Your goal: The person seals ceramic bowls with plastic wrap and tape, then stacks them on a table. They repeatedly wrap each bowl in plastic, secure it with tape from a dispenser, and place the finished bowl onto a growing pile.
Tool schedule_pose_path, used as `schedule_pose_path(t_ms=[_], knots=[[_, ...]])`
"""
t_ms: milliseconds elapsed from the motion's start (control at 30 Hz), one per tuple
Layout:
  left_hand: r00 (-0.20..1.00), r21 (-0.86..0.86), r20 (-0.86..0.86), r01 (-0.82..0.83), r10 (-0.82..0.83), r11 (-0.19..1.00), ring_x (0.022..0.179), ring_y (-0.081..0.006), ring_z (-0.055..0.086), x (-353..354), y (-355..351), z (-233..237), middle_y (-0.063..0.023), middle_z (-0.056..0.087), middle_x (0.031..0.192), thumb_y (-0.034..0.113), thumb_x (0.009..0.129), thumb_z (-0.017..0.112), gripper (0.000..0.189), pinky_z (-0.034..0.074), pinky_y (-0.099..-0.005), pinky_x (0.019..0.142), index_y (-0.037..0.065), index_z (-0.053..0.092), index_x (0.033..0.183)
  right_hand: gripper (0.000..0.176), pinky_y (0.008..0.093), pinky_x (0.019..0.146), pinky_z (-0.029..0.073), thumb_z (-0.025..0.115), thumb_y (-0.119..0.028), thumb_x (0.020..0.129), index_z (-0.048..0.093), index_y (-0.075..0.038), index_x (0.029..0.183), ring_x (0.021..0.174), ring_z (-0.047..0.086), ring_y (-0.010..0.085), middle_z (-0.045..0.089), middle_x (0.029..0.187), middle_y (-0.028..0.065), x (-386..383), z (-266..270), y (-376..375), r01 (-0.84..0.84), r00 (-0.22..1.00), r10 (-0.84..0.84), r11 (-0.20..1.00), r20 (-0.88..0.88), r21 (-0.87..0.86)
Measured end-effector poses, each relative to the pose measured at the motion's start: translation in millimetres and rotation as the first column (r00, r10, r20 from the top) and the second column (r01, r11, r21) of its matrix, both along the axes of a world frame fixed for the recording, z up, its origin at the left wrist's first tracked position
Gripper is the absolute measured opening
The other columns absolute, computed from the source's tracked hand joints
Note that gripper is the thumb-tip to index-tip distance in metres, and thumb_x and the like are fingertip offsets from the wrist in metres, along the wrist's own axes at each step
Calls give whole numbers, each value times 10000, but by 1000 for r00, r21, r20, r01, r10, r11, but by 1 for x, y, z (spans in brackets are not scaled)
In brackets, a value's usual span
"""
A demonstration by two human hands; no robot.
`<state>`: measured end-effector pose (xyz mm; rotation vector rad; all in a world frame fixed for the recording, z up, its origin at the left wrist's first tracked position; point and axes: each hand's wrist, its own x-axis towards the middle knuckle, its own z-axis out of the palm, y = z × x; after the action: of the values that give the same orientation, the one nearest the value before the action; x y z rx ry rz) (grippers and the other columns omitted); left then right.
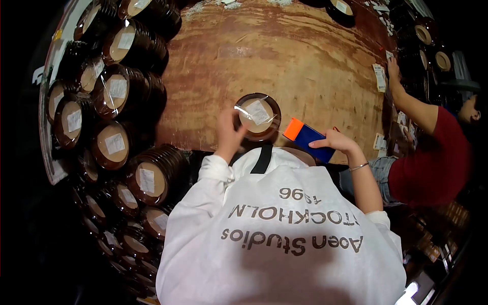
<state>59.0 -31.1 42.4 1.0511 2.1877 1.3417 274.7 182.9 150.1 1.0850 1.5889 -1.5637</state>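
In front of my body sits a round brown plate or stack of plates (275,113) under clear film, with a white label (258,112) over its pale centre. My left hand (230,133) is at its left edge, slightly blurred, with fingers apart and the thumb over the rim; whether it touches is hard to tell. My right hand (339,142) grips a flat blue hand tool with an orange end (310,141), thumb on top. The orange end points at the plate, and a thin shiny strip seems to run between them.
Stacks of film-wrapped brown plates (113,144) with white labels crowd the left side. A wooden table (213,66) lies ahead. On the right, a person in a red top (432,152) reaches toward white label sheets (379,77). Another plate (341,11) stands at the far edge.
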Motion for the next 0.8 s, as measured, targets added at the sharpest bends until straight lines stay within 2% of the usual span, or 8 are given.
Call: schedule_pose_path(t_ms=[33, 67, 133, 333, 400, 500, 600, 800], knots=[[933, -93, -147, 319, -330, 943, 915, -304, 477, 2, -5, 23, -153, 506, 960, 186, 645, 693, 431, 383, -370, 828, 37, 505, 1003, 412, 219, 598, 441, 680, -320, 679, 599, 19, 899, 631, 555, 109, 599, 742, 51, 0, -2, 2, 7, 1000, -7, 1000, -5, -1], [812, -103, -355, 458, -463, 883, 906, -286, 476, 11, -5, 31, -133, 508, 962, 193, 595, 711, 480, 378, -364, 834, 33, 503, 998, 409, 221, 596, 444, 679, -319, 680, 599, 14, 903, 633, 557, 111, 598, 741, 53, -1, -5, 3, -21, 999, 21, 1000, -25, 7], [681, -270, -433, 527, -591, 805, 987, -245, 477, 23, -9, 21, -100, 538, 1007, 194, 655, 638, 422, 349, -380, 895, 41, 519, 1030, 406, 223, 594, 447, 678, -319, 681, 599, 9, 906, 634, 560, 114, 597, 740, 55, 2, -13, 7, -46, 998, 47, 999, -48, 16], [441, -353, -709, 453, -550, 818, 983, -201, 483, 16, -8, -24, -46, 540, 1055, 137, 734, 478, 376, 296, -432, 957, 49, 511, 1099, 441, 230, 604, 454, 671, -332, 689, 571, 5, 956, 638, 571, 134, 603, 776, 64, 2, -23, 21, 30, 999, -28, 986, 17, -165], [455, -325, -701, 483, -550, 813, 961, -210, 494, 10, -5, -21, -48, 546, 1039, 134, 689, 558, 409, 310, -455, 945, 48, 516, 1086, 433, 247, 590, 473, 669, -326, 693, 565, 10, 947, 615, 588, 156, 605, 799, 83, 1, -27, 27, 44, 997, -59, 969, -55, -243], [709, -72, -485, 551, -512, 832, 922, -264, 506, -13, 7, -3, -99, 569, 965, 155, 594, 715, 456, 411, -392, 818, 45, 547, 1003, 415, 261, 588, 493, 633, -299, 730, 535, 20, 977, 608, 596, 163, 604, 785, 95, -10, -41, 40, 155, 968, -215, 920, -132, -359], [847, -38, -323, 435, -423, 900, 879, -296, 517, -29, 15, 14, -111, 579, 907, 199, 649, 690, 341, 418, -381, 779, 32, 563, 918, 415, 263, 589, 505, 594, -278, 769, 493, 29, 1029, 603, 599, 159, 603, 768, 100, -32, -48, 51, 207, 930, -302, 902, -210, -378], [922, -47, -226, 312, -314, 949, 850, -262, 529, -42, 33, 27, -125, 570, 884, 204, 675, 694, 340, 429, -325, 735, 8, 558, 918, 399, 268, 576, 508, 605, -334, 765, 533, -8, 983, 604, 606, 172, 613, 749, 116, -42, -69, 58, 362, 856, -496, 776, -145, -516]])
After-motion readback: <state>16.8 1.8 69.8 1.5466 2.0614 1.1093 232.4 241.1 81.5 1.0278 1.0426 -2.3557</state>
